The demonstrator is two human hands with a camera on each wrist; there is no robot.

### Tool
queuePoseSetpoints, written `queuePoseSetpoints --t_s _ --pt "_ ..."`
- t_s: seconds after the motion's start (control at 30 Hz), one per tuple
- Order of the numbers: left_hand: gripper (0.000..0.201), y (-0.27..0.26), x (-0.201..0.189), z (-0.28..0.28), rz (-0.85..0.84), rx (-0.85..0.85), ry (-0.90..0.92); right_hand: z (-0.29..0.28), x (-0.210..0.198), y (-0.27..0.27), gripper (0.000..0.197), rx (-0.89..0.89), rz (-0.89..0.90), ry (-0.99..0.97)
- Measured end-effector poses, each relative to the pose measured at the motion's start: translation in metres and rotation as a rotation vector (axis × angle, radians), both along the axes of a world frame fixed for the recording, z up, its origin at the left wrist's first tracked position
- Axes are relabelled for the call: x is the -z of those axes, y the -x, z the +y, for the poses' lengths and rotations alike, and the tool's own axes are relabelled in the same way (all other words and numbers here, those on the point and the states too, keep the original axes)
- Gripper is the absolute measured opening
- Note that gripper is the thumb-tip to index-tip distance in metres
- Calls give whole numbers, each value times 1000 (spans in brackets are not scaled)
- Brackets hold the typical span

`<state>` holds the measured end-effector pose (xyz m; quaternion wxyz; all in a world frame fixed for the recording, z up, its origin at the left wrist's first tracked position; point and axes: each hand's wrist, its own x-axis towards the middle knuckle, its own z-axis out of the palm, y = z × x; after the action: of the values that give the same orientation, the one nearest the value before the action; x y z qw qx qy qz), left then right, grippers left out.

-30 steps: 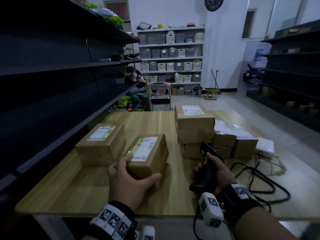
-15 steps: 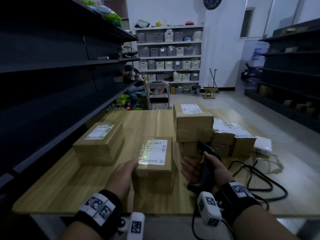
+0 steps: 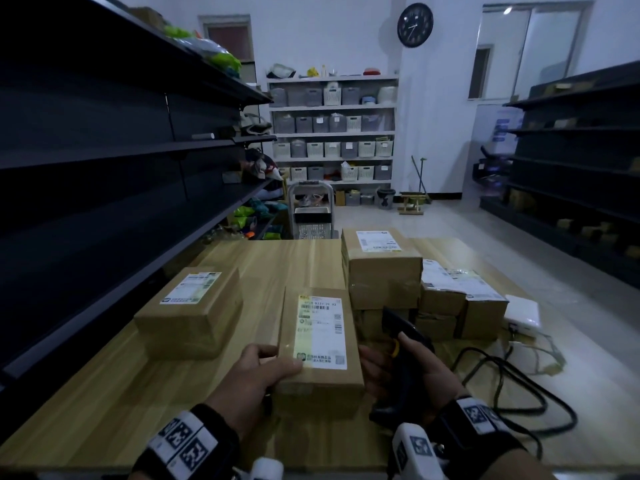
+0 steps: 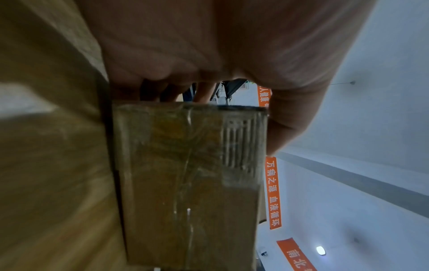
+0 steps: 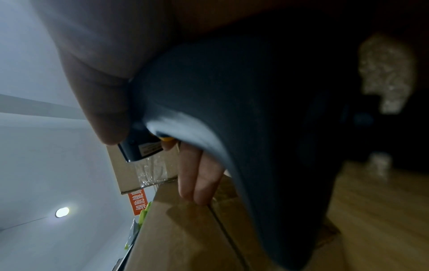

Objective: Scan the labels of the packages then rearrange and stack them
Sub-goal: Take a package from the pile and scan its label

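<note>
Left hand [image 3: 258,374] gripped a labelled package [image 3: 320,344] near the table's [image 3: 104,410] front edge | right hand [image 3: 415,372] clasped a black scanner [image 3: 403,344], fingers touching the package's side.

Head view dim, bluish cast; white back wall [image 3: 346,32] brightest, dark shelving [image 3: 86,150] at left nearly black. Straight lines bow toward frame edges. Label [image 3: 320,332] at center sharp, slight glare on its tape. Left wrist view: round ceiling lamp [image 4: 320,250] lower right, near surfaces blurred. Right wrist view: lamp [image 5: 62,212] lower left, foreground soft, noisy patch upper right.
</note>
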<state>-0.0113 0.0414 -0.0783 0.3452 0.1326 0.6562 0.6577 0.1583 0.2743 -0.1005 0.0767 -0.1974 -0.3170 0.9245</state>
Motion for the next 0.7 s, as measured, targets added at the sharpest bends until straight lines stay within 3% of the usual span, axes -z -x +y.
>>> queuePoseSetpoints --t_s 0.1,0.27,0.43,0.57,0.7 --pt "106 1 1 -2 -37 -52 -112 -2 0 2 86 5 34 0" --pt "120 5 -3 0 6 -151 -244 -10 -9 3 65 74 41 5" --pt "152 16 5 9 81 -202 -276 -7 -6 3 39 181 -26 35" --pt "149 25 19 10 36 -204 -351 -7 -7 3 41 150 -1 -23" --pt "140 34 35 10 16 -201 -398 -9 -9 1 63 157 -3 -42"
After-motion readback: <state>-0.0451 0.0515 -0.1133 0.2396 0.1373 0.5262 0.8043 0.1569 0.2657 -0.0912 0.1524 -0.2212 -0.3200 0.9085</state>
